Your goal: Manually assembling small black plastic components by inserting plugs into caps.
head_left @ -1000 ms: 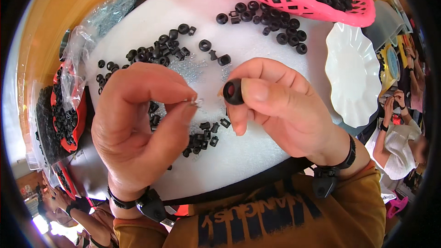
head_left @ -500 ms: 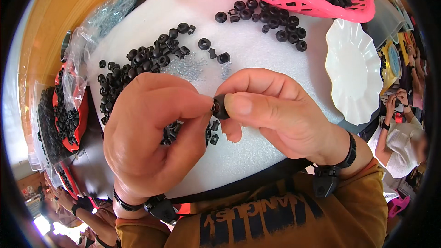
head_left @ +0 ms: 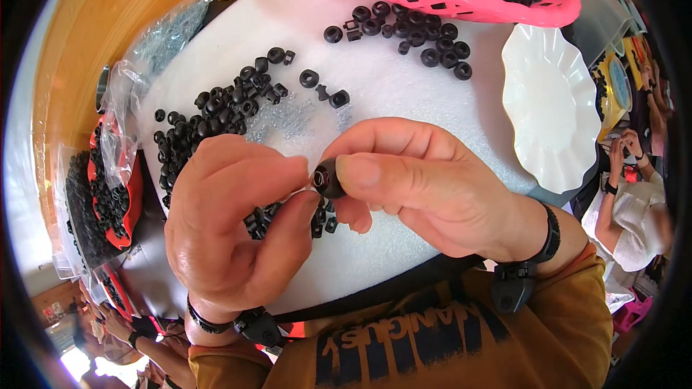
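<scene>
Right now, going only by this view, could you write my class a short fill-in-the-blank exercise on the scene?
1. The right hand pinches a part coloured ____.
2. The basket is coloured ____.
3. The dish lies toward the picture's ____ side.

Missing words: black; pink; right.

Worktop: white on top, dark along the near edge
Wood-toned surface: orange-brown, upper left, floor or wall unclear
Light: glaring white patch, lower left
</scene>
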Demonstrator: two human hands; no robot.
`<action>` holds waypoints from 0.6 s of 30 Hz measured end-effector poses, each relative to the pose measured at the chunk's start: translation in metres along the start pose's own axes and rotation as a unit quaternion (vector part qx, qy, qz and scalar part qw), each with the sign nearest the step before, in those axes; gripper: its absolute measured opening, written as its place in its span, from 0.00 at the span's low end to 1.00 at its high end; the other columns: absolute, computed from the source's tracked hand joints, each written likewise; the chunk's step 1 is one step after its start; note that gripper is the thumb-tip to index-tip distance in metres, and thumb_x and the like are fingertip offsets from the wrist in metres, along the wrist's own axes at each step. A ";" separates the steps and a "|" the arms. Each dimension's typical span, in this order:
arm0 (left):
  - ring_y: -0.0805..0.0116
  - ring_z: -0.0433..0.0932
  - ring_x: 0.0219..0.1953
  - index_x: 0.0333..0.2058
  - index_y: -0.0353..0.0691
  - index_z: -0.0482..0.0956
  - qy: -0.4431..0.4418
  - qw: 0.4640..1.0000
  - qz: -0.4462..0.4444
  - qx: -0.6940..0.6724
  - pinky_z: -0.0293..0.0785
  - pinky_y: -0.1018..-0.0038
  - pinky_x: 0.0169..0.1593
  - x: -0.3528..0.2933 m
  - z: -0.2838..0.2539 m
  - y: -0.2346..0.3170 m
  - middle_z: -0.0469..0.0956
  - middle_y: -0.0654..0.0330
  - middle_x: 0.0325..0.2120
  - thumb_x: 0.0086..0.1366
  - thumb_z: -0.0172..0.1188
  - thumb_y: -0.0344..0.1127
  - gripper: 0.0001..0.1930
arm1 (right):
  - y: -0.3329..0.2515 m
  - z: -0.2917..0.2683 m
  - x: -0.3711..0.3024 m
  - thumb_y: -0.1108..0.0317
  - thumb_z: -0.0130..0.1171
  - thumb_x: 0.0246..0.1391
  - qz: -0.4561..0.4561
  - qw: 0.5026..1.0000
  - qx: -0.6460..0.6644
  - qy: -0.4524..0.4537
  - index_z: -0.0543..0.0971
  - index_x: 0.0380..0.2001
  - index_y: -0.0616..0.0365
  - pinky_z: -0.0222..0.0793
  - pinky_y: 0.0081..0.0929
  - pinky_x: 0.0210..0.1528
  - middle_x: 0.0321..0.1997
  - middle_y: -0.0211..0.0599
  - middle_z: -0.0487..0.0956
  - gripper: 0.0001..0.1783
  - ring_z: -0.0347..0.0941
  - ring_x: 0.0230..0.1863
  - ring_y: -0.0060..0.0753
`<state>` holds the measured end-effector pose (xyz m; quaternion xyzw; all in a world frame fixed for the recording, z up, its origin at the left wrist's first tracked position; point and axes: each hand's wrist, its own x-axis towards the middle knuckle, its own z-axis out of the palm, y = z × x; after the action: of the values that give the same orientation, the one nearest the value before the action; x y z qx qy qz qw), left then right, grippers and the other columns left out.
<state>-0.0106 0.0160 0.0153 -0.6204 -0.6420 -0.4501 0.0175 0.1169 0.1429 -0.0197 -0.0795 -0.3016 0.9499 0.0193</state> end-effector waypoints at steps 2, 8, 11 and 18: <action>0.66 0.70 0.20 0.32 0.37 0.74 0.006 1.000 0.008 -0.008 0.61 0.75 0.20 -0.002 0.001 -0.001 0.72 0.57 0.21 0.38 0.60 0.16 0.18 | 0.000 0.002 -0.001 0.66 0.50 0.57 0.001 1.000 0.010 -0.005 0.73 0.41 0.63 0.65 0.20 0.34 0.32 0.34 0.75 0.13 0.69 0.30 0.22; 0.68 0.66 0.19 0.30 0.38 0.73 -0.007 0.998 0.067 -0.010 0.55 0.74 0.20 -0.001 0.001 -0.005 0.71 0.58 0.21 0.39 0.62 0.21 0.16 | 0.004 -0.001 -0.002 0.67 0.52 0.56 0.003 0.999 0.029 -0.046 0.73 0.41 0.62 0.66 0.20 0.35 0.32 0.32 0.75 0.12 0.69 0.32 0.20; 0.69 0.66 0.19 0.28 0.39 0.72 -0.034 0.993 0.099 -0.045 0.53 0.73 0.20 0.002 -0.009 -0.007 0.70 0.60 0.20 0.40 0.64 0.28 0.14 | -0.002 0.006 -0.007 0.69 0.53 0.55 0.079 0.995 0.010 -0.057 0.73 0.40 0.62 0.66 0.19 0.38 0.33 0.30 0.75 0.11 0.70 0.34 0.18; 0.71 0.62 0.20 0.22 0.42 0.70 0.061 0.988 0.002 -0.145 0.54 0.72 0.26 -0.002 -0.006 0.003 0.66 0.64 0.18 0.50 0.58 0.38 0.08 | 0.021 0.017 -0.017 0.66 0.57 0.50 0.012 0.976 -0.111 -0.186 0.72 0.29 0.64 0.64 0.19 0.29 0.24 0.30 0.73 0.10 0.67 0.27 0.18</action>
<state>-0.0110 0.0106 0.0192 -0.5887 -0.5666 -0.5757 -0.0327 0.1311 0.1150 -0.0157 0.0934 -0.4026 0.9088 -0.0572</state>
